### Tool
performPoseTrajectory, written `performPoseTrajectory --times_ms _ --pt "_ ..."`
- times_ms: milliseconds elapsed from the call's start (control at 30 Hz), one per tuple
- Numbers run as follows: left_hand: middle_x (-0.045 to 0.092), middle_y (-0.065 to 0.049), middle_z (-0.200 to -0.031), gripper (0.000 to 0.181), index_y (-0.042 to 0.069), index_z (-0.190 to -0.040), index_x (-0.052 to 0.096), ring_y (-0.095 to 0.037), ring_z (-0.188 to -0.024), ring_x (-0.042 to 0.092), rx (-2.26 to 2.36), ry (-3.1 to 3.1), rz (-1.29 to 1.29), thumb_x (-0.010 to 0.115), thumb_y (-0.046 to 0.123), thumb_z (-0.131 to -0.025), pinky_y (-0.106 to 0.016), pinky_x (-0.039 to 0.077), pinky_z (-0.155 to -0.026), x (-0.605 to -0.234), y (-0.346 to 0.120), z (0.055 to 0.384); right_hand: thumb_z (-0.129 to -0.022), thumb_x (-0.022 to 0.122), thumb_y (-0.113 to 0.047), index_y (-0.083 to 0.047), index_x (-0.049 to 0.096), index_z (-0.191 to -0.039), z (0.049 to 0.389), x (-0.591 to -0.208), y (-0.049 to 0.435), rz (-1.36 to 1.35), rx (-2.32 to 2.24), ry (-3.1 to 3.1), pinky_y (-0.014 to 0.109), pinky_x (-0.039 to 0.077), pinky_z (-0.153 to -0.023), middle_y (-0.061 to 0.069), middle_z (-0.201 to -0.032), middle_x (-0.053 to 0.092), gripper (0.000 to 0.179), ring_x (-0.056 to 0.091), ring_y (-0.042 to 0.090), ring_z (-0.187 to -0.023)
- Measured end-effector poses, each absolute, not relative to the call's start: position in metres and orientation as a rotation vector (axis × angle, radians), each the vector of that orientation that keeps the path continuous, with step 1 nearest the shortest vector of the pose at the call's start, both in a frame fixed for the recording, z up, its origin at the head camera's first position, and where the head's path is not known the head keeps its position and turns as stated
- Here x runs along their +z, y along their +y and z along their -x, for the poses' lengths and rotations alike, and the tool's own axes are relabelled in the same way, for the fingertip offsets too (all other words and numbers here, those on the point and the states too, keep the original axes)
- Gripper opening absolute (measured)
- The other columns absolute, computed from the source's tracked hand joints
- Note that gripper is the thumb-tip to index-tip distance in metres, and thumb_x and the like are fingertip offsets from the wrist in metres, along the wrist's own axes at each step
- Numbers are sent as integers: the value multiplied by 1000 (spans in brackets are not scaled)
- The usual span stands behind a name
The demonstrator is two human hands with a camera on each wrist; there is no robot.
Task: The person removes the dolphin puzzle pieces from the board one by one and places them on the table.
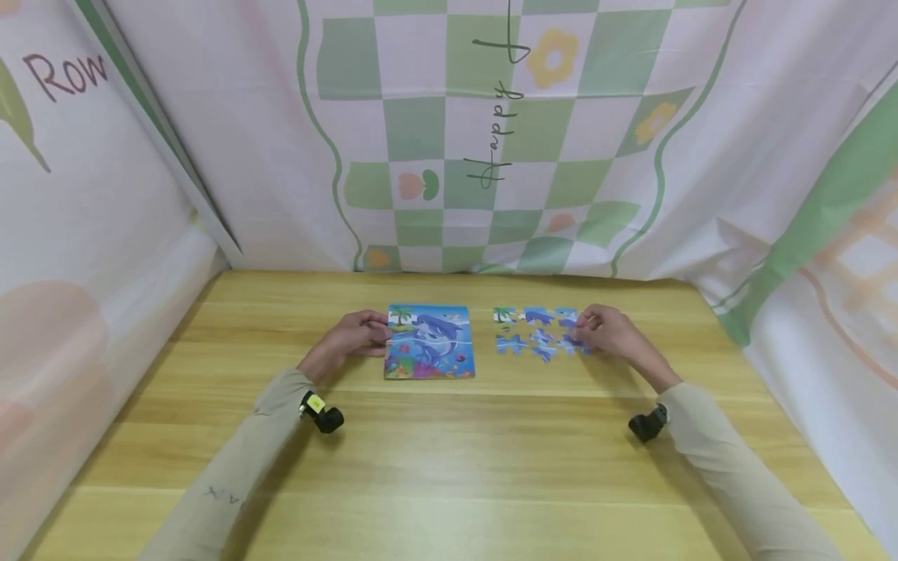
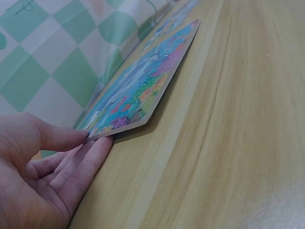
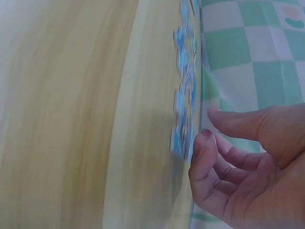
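My left hand pinches the left edge of a square dolphin puzzle board, thumb on top and fingers beneath. In the left wrist view the board casts a shadow and its near corner stands slightly off the table. Loose jigsaw pieces with blue dolphin and palm tree parts lie in two rows to the right of the board. At the right end of these rows is my right hand. Its thumb and loosely bent fingers are apart in the right wrist view, with nothing visible between them, beside the pieces.
The wooden table spreads out in front of both hands. Behind it hangs a green and white checked curtain, close to the back edge. Pale cloth walls stand at the left and right sides.
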State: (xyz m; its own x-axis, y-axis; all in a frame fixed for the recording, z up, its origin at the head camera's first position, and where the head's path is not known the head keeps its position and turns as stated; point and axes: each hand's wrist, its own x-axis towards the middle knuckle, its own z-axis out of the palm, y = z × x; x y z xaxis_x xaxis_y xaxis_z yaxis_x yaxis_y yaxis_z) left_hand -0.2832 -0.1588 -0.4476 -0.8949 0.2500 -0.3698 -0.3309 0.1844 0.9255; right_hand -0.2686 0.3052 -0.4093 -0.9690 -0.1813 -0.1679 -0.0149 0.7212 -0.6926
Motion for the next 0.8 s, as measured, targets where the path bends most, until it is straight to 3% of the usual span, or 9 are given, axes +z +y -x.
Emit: performPoseTrajectory --times_ms 267,533,800 --pt "60 -15 -120 46 -8 -146 45 -24 -106 65 1747 2029 66 59 -1 -103 -31 66 -91 -449 -160 284 -105 62 -12 11 56 -119 267 -407 280 201 -1145 2690 31 65 -61 26 -105 65 27 66 24 -76" --pt "61 -16 -121 45 -8 -145 46 -24 -103 67 1746 2031 68 59 -1 -103 -31 67 -89 -450 -160 283 -106 61 -12 10 55 -121 265 -406 260 273 -1188 2629 37 68 -70 25 -107 64 27 68 30 -83" --pt "62 -13 -118 44 -6 -145 47 -21 -100 67 1755 2019 65 60 0 -103 -30 68 -87 -452 -160 285 -105 61 -11 10 59 -118 268 -408 232 412 -1205 2598 34 67 -67 22 -107 64 24 68 29 -83"
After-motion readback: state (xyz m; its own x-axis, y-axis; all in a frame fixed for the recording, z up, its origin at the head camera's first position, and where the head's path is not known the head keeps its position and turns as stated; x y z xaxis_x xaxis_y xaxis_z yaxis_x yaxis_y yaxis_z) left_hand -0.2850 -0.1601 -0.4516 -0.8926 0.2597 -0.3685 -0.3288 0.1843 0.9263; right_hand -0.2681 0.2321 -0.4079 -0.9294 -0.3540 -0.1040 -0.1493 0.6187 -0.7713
